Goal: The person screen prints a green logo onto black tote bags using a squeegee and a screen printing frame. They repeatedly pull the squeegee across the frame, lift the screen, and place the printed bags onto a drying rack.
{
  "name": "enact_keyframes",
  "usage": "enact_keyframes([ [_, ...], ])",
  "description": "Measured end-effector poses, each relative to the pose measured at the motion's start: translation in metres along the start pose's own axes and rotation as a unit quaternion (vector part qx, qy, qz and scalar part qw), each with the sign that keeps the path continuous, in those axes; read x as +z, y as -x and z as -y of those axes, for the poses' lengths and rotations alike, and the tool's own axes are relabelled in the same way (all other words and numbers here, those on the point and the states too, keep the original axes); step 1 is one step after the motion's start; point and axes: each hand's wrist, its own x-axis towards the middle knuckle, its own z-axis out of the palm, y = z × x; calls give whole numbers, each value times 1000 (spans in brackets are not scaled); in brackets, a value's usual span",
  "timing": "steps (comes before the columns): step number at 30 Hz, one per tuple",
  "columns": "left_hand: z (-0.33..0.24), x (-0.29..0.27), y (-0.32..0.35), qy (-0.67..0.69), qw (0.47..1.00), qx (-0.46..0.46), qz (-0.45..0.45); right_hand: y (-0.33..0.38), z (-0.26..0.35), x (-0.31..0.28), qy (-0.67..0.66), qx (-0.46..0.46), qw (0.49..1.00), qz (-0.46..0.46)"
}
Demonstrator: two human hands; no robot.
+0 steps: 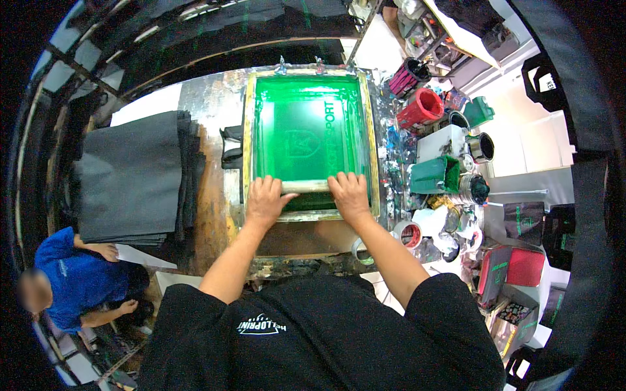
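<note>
A screen-printing frame [248, 130] lies on the worktable, its mesh [277, 117] coated with green ink around a shield and lettering stencil. Across the frame's near end lies a squeegee [305, 186] with a pale handle. My left hand [264, 201] grips the handle's left end, thumb pointing inward. At the right end, my right hand [352, 195] has its fingers wrapped over the same handle. The squeegee's blade is hidden from this angle. Black straps [232, 147] stick out from under the frame's left side.
Stacked black fabric bags [130, 176] fill the table's left. Along the right stand a red bucket [420, 107], a green ink container [433, 176], tape rolls [409, 234] and other cans. Clamps [319, 65] sit at the frame's far edge. A person in blue [85, 280] is at lower left.
</note>
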Motion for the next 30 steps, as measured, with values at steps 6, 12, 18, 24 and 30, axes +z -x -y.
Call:
enact_keyframes([
  [6,-10,-22,51,1,1000,-4,10,33,33,-24,-4,-10,1000,-11],
  [12,5,-27,45,112,994,11,7,14,26,-60,-40,22,996,80],
  [18,37,-5,113,69,978,-199,-9,47,32,-46,-33,-1,999,18],
  [24,50,6,112,112,972,-202,38,58,47,-37,-81,32,996,31],
  [30,59,19,125,159,965,-209,21,56,45,-38,-126,39,991,19],
])
